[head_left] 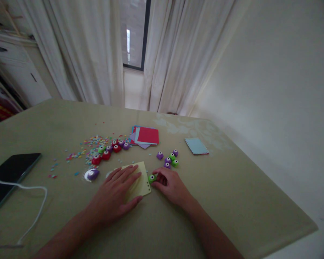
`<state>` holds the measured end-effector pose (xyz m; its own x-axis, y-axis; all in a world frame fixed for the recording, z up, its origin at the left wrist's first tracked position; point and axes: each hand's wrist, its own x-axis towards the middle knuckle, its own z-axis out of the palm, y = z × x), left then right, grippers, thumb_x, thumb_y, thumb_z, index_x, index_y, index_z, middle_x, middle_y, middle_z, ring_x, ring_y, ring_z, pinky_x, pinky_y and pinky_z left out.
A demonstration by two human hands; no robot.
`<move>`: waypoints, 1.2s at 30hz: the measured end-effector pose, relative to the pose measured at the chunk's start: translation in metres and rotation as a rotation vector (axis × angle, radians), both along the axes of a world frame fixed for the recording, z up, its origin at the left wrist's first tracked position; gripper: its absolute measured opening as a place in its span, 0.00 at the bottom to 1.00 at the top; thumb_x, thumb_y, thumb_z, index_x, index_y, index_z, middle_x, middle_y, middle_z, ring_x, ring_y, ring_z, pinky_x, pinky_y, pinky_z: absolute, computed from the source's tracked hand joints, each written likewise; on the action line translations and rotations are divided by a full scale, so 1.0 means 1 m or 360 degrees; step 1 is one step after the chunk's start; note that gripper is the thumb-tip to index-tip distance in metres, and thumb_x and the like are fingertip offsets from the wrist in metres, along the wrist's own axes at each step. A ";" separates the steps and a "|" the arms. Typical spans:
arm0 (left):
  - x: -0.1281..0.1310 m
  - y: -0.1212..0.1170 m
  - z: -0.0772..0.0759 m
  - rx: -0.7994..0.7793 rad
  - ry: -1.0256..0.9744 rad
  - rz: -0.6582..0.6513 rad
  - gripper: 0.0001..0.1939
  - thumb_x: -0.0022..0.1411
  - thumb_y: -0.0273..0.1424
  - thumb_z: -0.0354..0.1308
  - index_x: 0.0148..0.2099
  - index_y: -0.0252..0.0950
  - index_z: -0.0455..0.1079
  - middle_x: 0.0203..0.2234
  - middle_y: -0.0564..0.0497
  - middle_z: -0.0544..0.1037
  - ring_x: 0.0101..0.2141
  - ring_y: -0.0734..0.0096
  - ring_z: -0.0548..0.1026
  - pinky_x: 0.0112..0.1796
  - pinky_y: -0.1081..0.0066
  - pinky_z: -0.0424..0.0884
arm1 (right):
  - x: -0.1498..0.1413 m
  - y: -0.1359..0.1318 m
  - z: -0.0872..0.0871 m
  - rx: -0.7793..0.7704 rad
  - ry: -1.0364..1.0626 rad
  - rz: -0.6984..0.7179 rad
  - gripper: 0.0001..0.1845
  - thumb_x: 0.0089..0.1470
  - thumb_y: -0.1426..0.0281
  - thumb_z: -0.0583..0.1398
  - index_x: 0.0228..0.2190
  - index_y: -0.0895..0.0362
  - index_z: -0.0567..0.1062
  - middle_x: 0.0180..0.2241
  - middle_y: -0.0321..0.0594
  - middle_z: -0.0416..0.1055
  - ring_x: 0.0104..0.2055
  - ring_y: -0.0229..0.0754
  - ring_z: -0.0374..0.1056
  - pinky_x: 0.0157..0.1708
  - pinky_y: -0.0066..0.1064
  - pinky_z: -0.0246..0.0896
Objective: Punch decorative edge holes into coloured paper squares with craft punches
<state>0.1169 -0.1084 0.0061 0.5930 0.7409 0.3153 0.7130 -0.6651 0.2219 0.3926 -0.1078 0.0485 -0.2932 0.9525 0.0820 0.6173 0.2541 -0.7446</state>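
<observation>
The desk [245,180], spread with a plain olive-beige covering, carries everything in use. At its left side lies a flat, dark-screened tablet-like device [18,169], with a thin white cable [27,187] across it. The person's left hand [118,191] is spread flat, fingers extended, over a pale yellow square sheet of paper [139,185], grasping nothing and apparently steadying it. The right hand [171,184] is just beside the sheet's right edge, its grip pinched around a small green eye-faced plastic piece [152,178], likely a paper punch, at that edge.

Beyond the hands rests a loose stack of red, blue and lilac paper squares [148,136]; well to its right lies a pale blue paper square with a notched border [197,146]. Near the left hand sits a line of red, purple and green eye-faced pieces [106,155]; beyond the right hand is a cluster of purple and green ones [172,157]. Smallest are the scattered multicoloured paper bits [90,142].

Small dark marks, apparently holes, dot the sheet's lower right edge. The step in hand looks like punching along that edge; the next move calls for a flat, steady sheet and the piece squarely aligned before squeezing.
</observation>
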 end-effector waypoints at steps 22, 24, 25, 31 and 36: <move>0.010 -0.002 -0.003 -0.0130 -0.0062 0.0027 0.29 0.73 0.44 0.60 0.72 0.43 0.69 0.69 0.45 0.74 0.65 0.50 0.74 0.64 0.49 0.70 | 0.167 0.031 0.079 0.0142 0.0802 -0.1491 0.23 0.42 0.54 0.73 0.32 0.60 0.80 0.17 0.27 0.61 0.17 0.30 0.48 0.16 0.23 0.36; 0.010 -0.002 -0.003 -0.0124 -0.0070 0.0033 0.28 0.73 0.45 0.60 0.71 0.44 0.70 0.69 0.45 0.74 0.66 0.49 0.73 0.65 0.48 0.69 | 0.133 0.019 0.071 -0.0048 0.0617 -0.1094 0.24 0.47 0.54 0.73 0.35 0.61 0.83 0.20 0.31 0.65 0.20 0.32 0.54 0.18 0.23 0.42; 0.010 -0.002 -0.003 -0.0124 -0.0071 0.0033 0.29 0.73 0.46 0.60 0.71 0.44 0.70 0.69 0.46 0.74 0.66 0.48 0.73 0.65 0.47 0.68 | 0.110 0.014 0.065 -0.0136 0.0475 -0.0808 0.22 0.52 0.54 0.71 0.38 0.61 0.84 0.21 0.32 0.67 0.21 0.34 0.57 0.20 0.24 0.46; 0.004 -0.001 -0.006 -0.0070 -0.0058 0.0030 0.28 0.75 0.46 0.58 0.72 0.43 0.69 0.69 0.46 0.74 0.66 0.49 0.73 0.64 0.48 0.68 | -0.012 0.006 0.028 -0.0001 -0.0244 0.0167 0.17 0.55 0.75 0.69 0.47 0.57 0.82 0.41 0.43 0.77 0.36 0.42 0.71 0.37 0.33 0.68; 0.000 0.000 -0.011 0.0010 -0.0053 -0.0003 0.29 0.76 0.48 0.57 0.73 0.46 0.67 0.70 0.47 0.73 0.66 0.49 0.72 0.66 0.47 0.66 | -0.018 0.007 0.002 0.0024 -0.0097 0.0140 0.18 0.55 0.79 0.66 0.47 0.59 0.82 0.45 0.44 0.73 0.36 0.40 0.73 0.40 0.33 0.73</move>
<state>0.1165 -0.1080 -0.0047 0.5835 0.7377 0.3395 0.7039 -0.6680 0.2416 0.3750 -0.1004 0.0504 -0.3805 0.9217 0.0755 0.6363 0.3202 -0.7019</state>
